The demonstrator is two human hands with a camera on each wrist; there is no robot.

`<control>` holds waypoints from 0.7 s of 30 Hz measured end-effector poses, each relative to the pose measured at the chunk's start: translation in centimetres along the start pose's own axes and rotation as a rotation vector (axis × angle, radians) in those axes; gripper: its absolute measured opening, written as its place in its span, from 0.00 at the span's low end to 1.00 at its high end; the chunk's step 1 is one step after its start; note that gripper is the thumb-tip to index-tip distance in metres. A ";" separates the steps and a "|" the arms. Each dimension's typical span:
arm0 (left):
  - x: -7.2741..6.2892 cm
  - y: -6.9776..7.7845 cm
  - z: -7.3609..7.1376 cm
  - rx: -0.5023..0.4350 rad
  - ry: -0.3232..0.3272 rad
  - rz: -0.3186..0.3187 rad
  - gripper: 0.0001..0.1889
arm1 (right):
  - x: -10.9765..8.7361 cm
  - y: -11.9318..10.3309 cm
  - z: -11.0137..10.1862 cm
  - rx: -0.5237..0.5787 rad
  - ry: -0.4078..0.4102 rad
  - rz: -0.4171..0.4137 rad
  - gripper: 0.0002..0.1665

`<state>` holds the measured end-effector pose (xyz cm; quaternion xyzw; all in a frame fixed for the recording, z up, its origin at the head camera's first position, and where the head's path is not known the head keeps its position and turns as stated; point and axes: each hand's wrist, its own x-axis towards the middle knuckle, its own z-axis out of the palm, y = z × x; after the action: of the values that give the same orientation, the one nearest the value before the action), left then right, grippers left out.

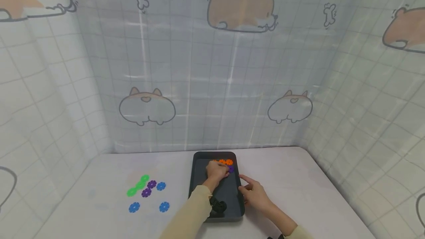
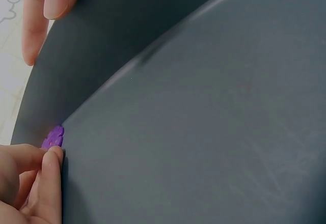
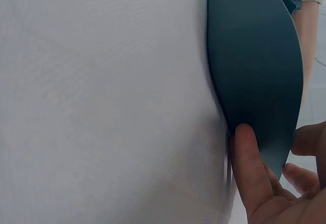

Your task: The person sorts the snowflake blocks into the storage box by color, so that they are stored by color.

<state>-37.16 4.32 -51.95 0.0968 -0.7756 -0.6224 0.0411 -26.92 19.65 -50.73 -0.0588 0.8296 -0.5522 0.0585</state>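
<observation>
My left hand (image 1: 216, 171) reaches into the far right part of a dark grey tray (image 1: 227, 191). Its fingers pinch a purple flower-shaped disc (image 2: 54, 137) beside the tray's inner wall. Several orange notched discs (image 1: 229, 162) lie just past that hand along the far end, partly hidden by it. My right hand (image 1: 257, 194) is at the tray's right side. In the right wrist view, one fingertip (image 3: 245, 135) rests on the outer wall while other fingers reach around the rim; the left wrist view shows a thumb on the inner side.
Left of the tray on the white table (image 1: 99, 191) lie a row of green discs (image 1: 141, 184), two purple discs (image 1: 146, 192) and several blue discs (image 1: 134, 207). A patterned curtain (image 1: 212, 84) surrounds the table. A black wrist device (image 1: 218, 205) shows over the tray's near end.
</observation>
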 end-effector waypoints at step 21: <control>-0.3 0.1 0.0 0.040 0.026 0.052 0.03 | -0.1 -0.2 0.0 0.010 0.004 0.009 0.32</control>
<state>-36.84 4.36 -51.82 0.0853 -0.7897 -0.6040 0.0655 -26.82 19.56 -50.52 -0.0539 0.8272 -0.5562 0.0596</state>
